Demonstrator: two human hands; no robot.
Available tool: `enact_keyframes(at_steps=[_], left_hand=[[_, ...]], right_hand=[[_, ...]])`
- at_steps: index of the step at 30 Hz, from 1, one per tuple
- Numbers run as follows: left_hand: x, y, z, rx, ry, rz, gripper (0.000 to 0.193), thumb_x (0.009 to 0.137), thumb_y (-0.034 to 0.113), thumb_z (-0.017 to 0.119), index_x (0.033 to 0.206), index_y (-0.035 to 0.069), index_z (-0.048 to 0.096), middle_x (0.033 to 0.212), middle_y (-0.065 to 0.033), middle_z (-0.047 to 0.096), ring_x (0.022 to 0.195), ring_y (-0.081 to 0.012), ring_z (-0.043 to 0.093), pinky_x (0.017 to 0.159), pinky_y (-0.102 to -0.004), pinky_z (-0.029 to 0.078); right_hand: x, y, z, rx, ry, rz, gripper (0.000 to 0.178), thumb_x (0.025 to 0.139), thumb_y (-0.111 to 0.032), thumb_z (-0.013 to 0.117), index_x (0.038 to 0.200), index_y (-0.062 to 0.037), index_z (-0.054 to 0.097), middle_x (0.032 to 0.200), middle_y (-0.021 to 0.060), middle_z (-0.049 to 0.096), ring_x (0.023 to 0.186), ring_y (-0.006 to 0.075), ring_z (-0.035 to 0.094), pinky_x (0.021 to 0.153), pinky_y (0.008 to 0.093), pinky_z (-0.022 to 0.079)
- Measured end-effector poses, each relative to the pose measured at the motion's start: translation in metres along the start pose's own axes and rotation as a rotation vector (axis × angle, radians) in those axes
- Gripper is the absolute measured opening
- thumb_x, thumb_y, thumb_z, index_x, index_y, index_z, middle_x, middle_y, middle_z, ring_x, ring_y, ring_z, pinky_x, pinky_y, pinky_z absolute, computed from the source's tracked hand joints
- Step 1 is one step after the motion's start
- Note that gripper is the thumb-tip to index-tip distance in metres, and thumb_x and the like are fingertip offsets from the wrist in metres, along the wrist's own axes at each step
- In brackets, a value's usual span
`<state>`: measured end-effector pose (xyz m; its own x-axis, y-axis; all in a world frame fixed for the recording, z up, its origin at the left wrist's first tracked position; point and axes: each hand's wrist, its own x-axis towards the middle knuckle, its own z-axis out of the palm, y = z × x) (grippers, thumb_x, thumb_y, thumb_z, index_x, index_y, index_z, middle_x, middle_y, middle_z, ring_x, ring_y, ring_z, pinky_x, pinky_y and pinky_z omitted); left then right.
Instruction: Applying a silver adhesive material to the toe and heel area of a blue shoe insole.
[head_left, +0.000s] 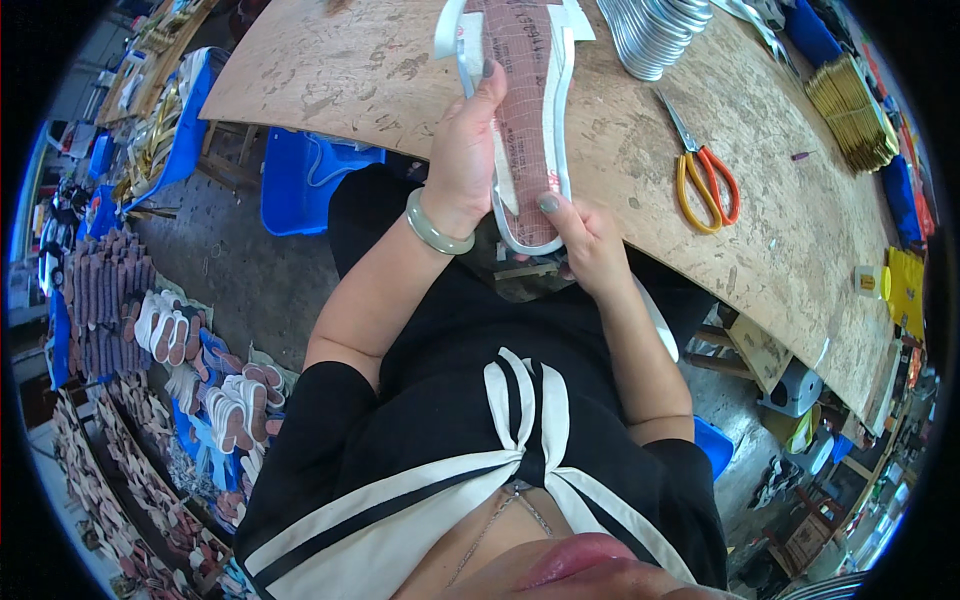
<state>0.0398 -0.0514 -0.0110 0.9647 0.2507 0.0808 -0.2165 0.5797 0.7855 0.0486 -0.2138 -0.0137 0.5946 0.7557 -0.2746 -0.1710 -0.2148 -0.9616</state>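
Between my two hands is a shoe insole point(525, 110) with a brown, lined middle, white strips along its sides and a silver edging. It is raised at the table's near edge, its rounded end toward me. My left hand point(466, 155) is closed on its left side, the thumb lying on the upper face. At the rounded end my right hand point(592, 238) pinches the right edge, thumb on top. The fingers beneath the insole are mostly hidden. To the right, scissors point(705, 180) with orange and yellow handles lie on the wooden table point(620, 120), blades slightly apart.
A stack of silver-edged pieces point(655, 38) stands at the far side, and gold pieces point(850, 115) are stacked at the far right. Near the right edge is a small yellow-and-white tub point(872, 281). Blue bins point(290, 185) and piles of soles point(240, 410) occupy the floor at left.
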Motion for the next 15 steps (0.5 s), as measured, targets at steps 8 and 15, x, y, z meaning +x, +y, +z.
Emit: enact_keyframes(at_steps=[8, 15], left_hand=[[-0.021, -0.015, 0.009, 0.090, -0.242, -0.057, 0.062, 0.099, 0.047, 0.023, 0.132, -0.003, 0.041, 0.122, -0.0175, 0.056, 0.106, -0.0227, 0.059, 0.093, -0.0315, 0.046], [-0.027, -0.026, 0.014, 0.201, -0.013, 0.093, 0.039, 0.101, 0.027, 0.036, 0.119, -0.003, 0.052, 0.105, -0.0079, 0.061, 0.096, -0.0084, 0.054, 0.084, -0.0253, 0.045]], right_hand=[[0.006, 0.014, -0.009, 0.456, 0.110, -0.256, 0.044, 0.099, -0.034, 0.039, 0.109, 0.0066, 0.053, 0.088, 0.0185, 0.065, 0.060, 0.0201, 0.064, 0.054, 0.0256, 0.052], [0.010, 0.011, 0.007, 0.538, 0.215, -0.367, 0.036, 0.094, -0.022, 0.054, 0.123, 0.0000, 0.049, 0.112, 0.0085, 0.059, 0.098, 0.0136, 0.058, 0.083, 0.0276, 0.048]])
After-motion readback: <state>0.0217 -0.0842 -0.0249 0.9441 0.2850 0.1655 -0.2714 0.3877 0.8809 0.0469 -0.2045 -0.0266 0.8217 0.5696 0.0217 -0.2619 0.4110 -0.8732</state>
